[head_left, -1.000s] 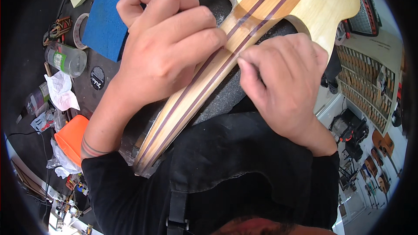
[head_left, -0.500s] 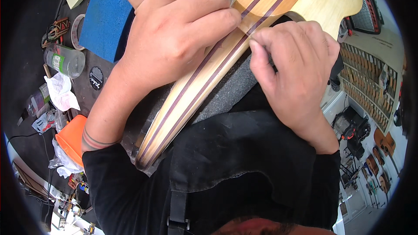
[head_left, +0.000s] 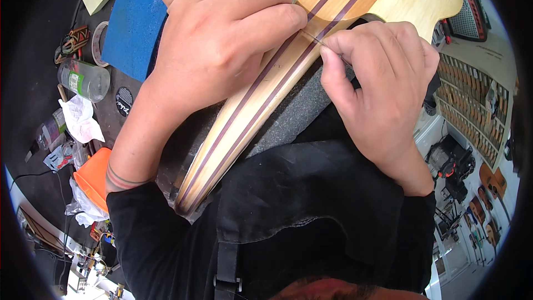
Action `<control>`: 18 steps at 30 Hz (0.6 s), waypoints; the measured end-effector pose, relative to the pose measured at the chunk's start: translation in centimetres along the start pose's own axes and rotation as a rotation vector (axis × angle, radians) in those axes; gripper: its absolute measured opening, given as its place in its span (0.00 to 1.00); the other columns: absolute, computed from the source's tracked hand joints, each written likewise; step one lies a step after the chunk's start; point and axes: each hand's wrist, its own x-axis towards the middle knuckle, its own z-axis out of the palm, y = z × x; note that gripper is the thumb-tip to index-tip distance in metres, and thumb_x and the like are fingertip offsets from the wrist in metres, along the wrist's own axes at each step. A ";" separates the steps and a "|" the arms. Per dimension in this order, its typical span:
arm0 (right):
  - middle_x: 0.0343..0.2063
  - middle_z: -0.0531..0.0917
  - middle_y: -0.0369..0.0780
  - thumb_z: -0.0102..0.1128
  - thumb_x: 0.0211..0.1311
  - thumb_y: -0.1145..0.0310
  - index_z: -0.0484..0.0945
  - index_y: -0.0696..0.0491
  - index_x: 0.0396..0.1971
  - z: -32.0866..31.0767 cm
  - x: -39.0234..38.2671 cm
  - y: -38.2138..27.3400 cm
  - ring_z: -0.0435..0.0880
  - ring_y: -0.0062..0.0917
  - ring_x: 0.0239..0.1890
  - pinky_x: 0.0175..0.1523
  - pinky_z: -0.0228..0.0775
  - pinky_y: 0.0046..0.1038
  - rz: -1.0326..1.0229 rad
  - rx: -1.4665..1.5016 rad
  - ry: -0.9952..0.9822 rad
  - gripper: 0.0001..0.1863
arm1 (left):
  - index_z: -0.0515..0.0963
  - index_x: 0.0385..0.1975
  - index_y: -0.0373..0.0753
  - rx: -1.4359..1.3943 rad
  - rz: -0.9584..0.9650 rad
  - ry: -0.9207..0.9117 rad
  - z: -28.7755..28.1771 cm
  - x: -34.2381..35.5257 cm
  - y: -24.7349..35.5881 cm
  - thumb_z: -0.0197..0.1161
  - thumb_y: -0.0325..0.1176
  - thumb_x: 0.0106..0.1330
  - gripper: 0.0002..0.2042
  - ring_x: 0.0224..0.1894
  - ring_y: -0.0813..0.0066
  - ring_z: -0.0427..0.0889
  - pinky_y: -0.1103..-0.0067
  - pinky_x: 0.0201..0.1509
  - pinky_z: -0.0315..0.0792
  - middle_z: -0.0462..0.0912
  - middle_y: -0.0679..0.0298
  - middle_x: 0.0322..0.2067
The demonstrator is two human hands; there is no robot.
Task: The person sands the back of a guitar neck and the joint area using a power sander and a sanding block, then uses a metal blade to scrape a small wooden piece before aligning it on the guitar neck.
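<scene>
The left hand (head_left: 222, 44) still presses flat and open on the striped guitar neck (head_left: 261, 105). The right hand (head_left: 377, 78), pinching a thin wire (head_left: 313, 38), has moved farther along it.

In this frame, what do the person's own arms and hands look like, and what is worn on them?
Both hands are bare: no gloves or rings visible. The left hand leads to a bare forearm with two thin dark bands around it, just above a pushed-up black sleeve. The right hand ends at a black sleeve cuff near the wrist. A black apron with a strap and buckle covers the chest.
</scene>
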 end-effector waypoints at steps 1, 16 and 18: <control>0.33 0.85 0.29 0.78 0.57 0.71 0.84 0.46 0.36 0.0 0.0 0.1 0.82 0.27 0.39 0.53 0.62 0.32 0.000 -0.003 -0.004 0.11 | 0.88 0.34 0.44 0.000 -0.005 -0.011 -0.2 0.2 0.2 0.72 0.32 0.52 0.09 0.38 0.72 0.76 0.65 0.49 0.55 0.83 0.73 0.33; 0.35 0.84 0.31 0.78 0.54 0.71 0.85 0.46 0.39 0.3 -1.4 -1.9 0.82 0.29 0.39 0.53 0.62 0.34 -0.017 0.091 -0.030 0.12 | 0.88 0.37 0.46 0.072 -0.062 -0.311 -3.9 -1.9 1.8 0.72 0.27 0.50 0.13 0.43 0.68 0.79 0.68 0.51 0.58 0.86 0.73 0.36; 0.35 0.85 0.31 0.78 0.54 0.71 0.85 0.46 0.38 0.0 -0.9 -1.7 0.82 0.29 0.39 0.53 0.61 0.33 -0.014 0.080 -0.030 0.12 | 0.88 0.37 0.46 0.094 -0.043 -0.302 -4.1 -1.4 1.8 0.72 0.27 0.50 0.13 0.43 0.69 0.79 0.68 0.51 0.58 0.86 0.73 0.36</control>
